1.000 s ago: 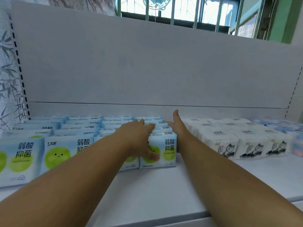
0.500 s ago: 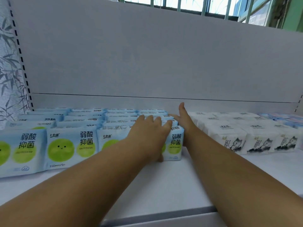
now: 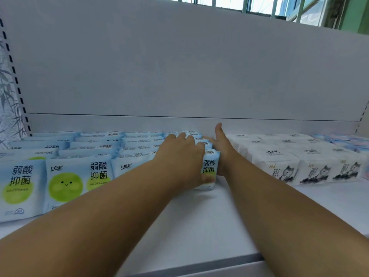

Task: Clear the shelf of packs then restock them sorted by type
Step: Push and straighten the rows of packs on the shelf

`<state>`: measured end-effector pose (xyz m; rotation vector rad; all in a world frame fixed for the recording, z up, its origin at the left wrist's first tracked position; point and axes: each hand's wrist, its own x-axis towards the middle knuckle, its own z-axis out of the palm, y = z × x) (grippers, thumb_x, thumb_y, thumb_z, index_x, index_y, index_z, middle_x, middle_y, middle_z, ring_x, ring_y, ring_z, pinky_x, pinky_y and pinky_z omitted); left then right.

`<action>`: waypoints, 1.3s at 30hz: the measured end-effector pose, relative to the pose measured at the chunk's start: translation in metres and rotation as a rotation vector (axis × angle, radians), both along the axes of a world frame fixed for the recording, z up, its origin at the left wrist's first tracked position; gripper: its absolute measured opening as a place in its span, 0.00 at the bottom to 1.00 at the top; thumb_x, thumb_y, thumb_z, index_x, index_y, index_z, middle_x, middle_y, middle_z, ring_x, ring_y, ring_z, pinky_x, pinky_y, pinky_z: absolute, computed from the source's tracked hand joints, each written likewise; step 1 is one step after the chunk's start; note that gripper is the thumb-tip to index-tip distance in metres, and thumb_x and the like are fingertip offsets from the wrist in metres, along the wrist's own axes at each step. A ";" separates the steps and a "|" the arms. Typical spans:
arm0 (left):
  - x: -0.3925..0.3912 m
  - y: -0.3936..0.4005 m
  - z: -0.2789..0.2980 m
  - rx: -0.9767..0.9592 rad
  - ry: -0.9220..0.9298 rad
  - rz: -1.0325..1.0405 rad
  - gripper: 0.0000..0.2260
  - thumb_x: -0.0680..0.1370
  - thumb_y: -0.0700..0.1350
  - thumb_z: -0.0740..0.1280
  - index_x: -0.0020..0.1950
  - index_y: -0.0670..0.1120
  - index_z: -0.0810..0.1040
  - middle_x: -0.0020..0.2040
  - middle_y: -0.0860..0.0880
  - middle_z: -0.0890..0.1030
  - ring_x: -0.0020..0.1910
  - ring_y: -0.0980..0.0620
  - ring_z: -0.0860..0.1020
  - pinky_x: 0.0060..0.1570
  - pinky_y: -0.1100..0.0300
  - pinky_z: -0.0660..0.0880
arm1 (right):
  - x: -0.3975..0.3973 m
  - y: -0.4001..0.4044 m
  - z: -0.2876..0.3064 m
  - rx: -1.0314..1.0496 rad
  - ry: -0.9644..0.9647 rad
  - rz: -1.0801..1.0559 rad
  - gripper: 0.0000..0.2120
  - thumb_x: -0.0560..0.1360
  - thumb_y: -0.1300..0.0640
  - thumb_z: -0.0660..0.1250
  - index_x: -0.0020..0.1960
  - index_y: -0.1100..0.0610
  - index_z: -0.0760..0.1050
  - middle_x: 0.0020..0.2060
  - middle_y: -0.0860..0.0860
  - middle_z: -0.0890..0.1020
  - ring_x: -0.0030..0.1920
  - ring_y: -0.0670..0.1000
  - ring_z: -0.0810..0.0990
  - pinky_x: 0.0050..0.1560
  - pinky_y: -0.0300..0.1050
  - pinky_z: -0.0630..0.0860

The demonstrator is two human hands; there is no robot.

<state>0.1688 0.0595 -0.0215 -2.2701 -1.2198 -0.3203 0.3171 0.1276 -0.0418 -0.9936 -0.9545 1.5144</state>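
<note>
White metal shelving fills the view: a flat white shelf (image 3: 199,220) with a tall white back panel (image 3: 179,66), and barred windows (image 3: 259,5) above the panel's top edge. Soft light-blue packs with green smiling circles and black print (image 3: 77,180) stand in rows on the left half of the shelf, running from its front toward the back panel. White packs printed with ink-style cats (image 3: 283,166) stand in rows on the right half, and a few pale blue-and-pink packs (image 3: 343,139) sit by the shelf's right end.

Both bare forearms reach in over the front edge. The left hand (image 3: 183,158) lies over the top of the rightmost row of light-blue packs, fingers draped across their upper edges and thumb pressed on the face of the front pack; its grip is clamped on that row. The right hand (image 3: 220,148) stands flat and straight-fingered against the row's right side, in the gap between blue and white packs, thumb up.
</note>
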 end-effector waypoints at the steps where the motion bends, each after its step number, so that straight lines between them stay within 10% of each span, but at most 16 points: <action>1: 0.004 -0.001 0.003 -0.011 -0.009 0.004 0.33 0.72 0.71 0.62 0.69 0.51 0.68 0.61 0.47 0.76 0.60 0.46 0.73 0.63 0.48 0.70 | 0.000 -0.001 0.000 -0.001 -0.014 -0.008 0.45 0.72 0.23 0.42 0.68 0.56 0.73 0.61 0.59 0.81 0.62 0.62 0.79 0.58 0.55 0.76; 11: 0.011 0.017 0.003 -0.135 0.061 0.051 0.45 0.72 0.67 0.66 0.79 0.46 0.52 0.69 0.45 0.71 0.67 0.44 0.70 0.61 0.47 0.72 | 0.012 -0.007 -0.018 0.053 0.128 0.009 0.49 0.70 0.21 0.44 0.72 0.56 0.70 0.63 0.59 0.79 0.64 0.62 0.78 0.69 0.62 0.68; 19: 0.002 0.019 0.010 -0.243 0.145 0.058 0.54 0.63 0.63 0.78 0.79 0.49 0.50 0.68 0.47 0.69 0.66 0.46 0.71 0.62 0.48 0.72 | -0.009 -0.013 -0.008 0.046 0.081 -0.001 0.40 0.74 0.26 0.41 0.56 0.56 0.77 0.42 0.57 0.86 0.40 0.56 0.86 0.40 0.47 0.83; 25: 0.005 0.015 0.009 -0.186 0.163 0.034 0.49 0.64 0.62 0.77 0.77 0.48 0.57 0.65 0.46 0.72 0.63 0.46 0.73 0.58 0.50 0.73 | -0.008 -0.016 -0.008 0.058 0.058 0.003 0.42 0.73 0.25 0.41 0.61 0.55 0.76 0.49 0.58 0.85 0.46 0.57 0.85 0.49 0.51 0.81; 30: 0.002 0.029 0.034 -0.476 -0.192 0.003 0.35 0.72 0.72 0.60 0.71 0.52 0.66 0.65 0.49 0.74 0.61 0.47 0.74 0.59 0.51 0.71 | -0.012 -0.007 -0.007 0.055 0.106 -0.148 0.43 0.73 0.24 0.46 0.65 0.57 0.73 0.52 0.60 0.84 0.48 0.58 0.84 0.48 0.50 0.80; 34: 0.007 0.057 0.029 -0.526 -0.203 0.181 0.36 0.78 0.69 0.48 0.80 0.49 0.53 0.79 0.44 0.58 0.77 0.43 0.57 0.72 0.44 0.57 | -0.014 -0.002 -0.008 0.035 0.133 -0.092 0.46 0.71 0.23 0.44 0.70 0.57 0.72 0.64 0.62 0.77 0.62 0.63 0.77 0.61 0.55 0.74; 39: 0.009 0.068 0.018 -0.584 -0.151 0.218 0.37 0.77 0.70 0.46 0.81 0.50 0.48 0.80 0.43 0.54 0.78 0.42 0.52 0.75 0.43 0.53 | -0.009 -0.007 -0.006 0.064 0.112 -0.008 0.42 0.74 0.26 0.41 0.58 0.57 0.78 0.44 0.58 0.86 0.41 0.57 0.86 0.41 0.48 0.82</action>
